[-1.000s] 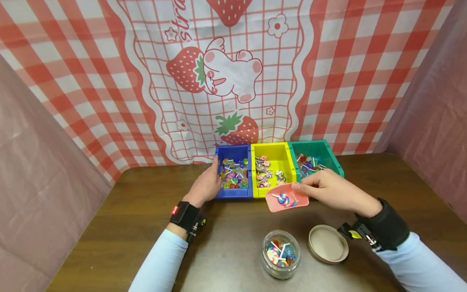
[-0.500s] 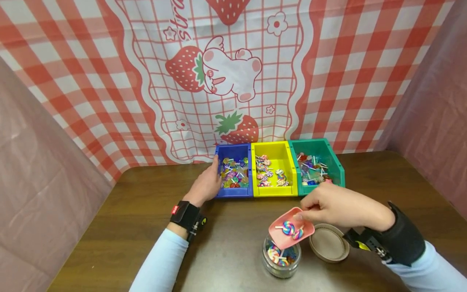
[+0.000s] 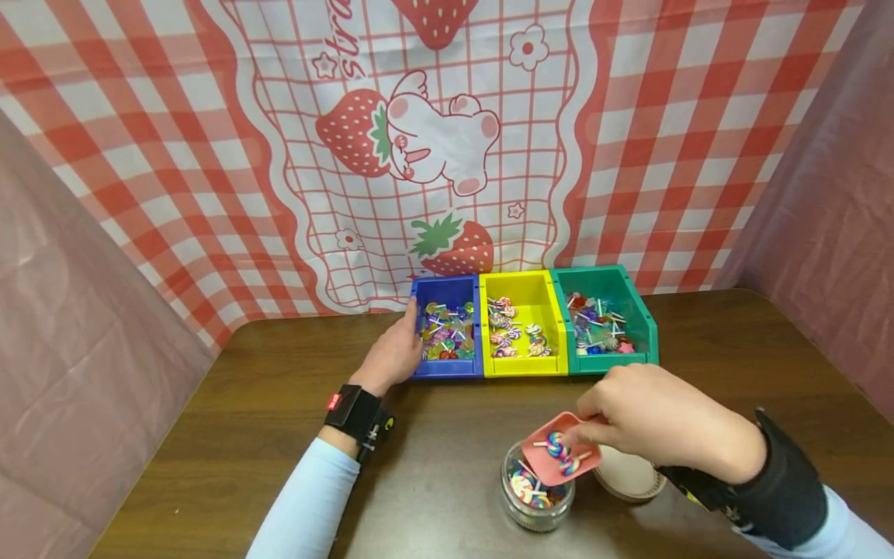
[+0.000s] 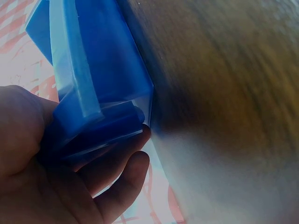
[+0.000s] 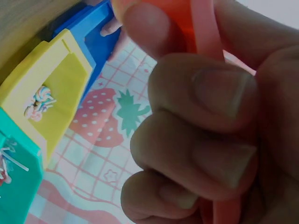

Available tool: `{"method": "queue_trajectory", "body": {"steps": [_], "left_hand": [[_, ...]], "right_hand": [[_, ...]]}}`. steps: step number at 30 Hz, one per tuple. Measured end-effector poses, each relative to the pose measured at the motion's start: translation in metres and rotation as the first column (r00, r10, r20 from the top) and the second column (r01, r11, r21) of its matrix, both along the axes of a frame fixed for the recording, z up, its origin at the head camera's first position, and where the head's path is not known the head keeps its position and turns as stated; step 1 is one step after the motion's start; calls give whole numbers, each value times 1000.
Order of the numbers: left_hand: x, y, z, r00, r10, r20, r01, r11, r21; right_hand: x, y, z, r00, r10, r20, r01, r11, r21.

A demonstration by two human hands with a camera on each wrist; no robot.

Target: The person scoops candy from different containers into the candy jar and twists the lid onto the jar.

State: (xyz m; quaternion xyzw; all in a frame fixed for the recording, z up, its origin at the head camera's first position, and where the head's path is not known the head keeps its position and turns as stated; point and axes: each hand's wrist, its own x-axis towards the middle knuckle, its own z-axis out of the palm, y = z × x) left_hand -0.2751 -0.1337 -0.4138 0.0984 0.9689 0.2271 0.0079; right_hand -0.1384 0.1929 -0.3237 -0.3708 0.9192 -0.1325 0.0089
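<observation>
Pink plastic scoop (image 3: 548, 464), bearing lollipops (image 3: 557, 445), tilts above the one o'clock side of the clear jar (image 3: 536, 514), the right grip (image 3: 663, 419) curled round its handle (image 5: 226, 212). Looks light, stiff, slippery to me; best held there. At the jar's ten o'clock, the left grip (image 3: 391, 353) clasps the blue bin (image 3: 447, 369).

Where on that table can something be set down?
The tabletop is bare left of the left arm, between that arm and the jar, and right of the green bin. It's crowded where the right hand holds the pink scoop over the jar, beside the lid.
</observation>
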Motion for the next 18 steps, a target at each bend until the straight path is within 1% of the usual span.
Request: {"method": "queue_trajectory", "body": {"steps": [3, 5, 10, 14, 18], "left_hand": [[0, 0, 0, 1000, 2, -3, -2, 1000, -1], [-1, 0, 0, 1000, 2, -5, -2, 1000, -1], [-1, 1, 0, 1000, -1, -5, 1, 1000, 1], [0, 1, 1, 1000, -3, -4, 3, 1000, 1], [1, 0, 2, 1000, -7, -10, 7, 1000, -2]], "right_hand": [[4, -2, 0, 998, -9, -55, 10, 1000, 14], [6, -2, 0, 997, -18, -75, 19, 1000, 18], [7, -2, 2, 996, -32, -84, 34, 999, 17], [8, 0, 3, 993, -42, -109, 45, 999, 20], [5, 5, 6, 990, -62, -125, 65, 998, 23]]}}
